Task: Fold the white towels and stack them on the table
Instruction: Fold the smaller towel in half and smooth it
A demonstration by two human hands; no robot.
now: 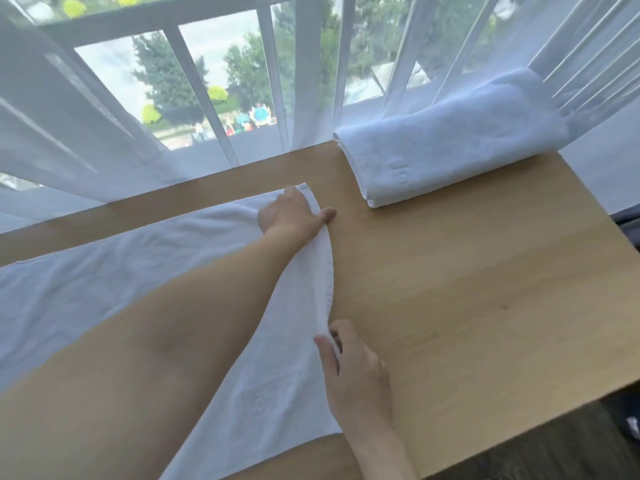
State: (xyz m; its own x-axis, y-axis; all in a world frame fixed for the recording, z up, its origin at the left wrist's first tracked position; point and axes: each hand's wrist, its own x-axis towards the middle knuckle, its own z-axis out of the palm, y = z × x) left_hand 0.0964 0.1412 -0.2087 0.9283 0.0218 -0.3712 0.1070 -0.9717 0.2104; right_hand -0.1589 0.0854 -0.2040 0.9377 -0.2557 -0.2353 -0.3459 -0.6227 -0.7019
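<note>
Fingers (330,344) pinching soft towel (104,289) hem

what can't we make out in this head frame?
- Spread towel: its left end is cut off by the frame edge; the forearm covers its middle.
- Left hand: fingertips hidden by the towel's far corner, grip unclear.
- Folded towel: back edge behind the sheer curtain; layer count not readable.
- Table: near edge out of frame at the bottom.
</note>
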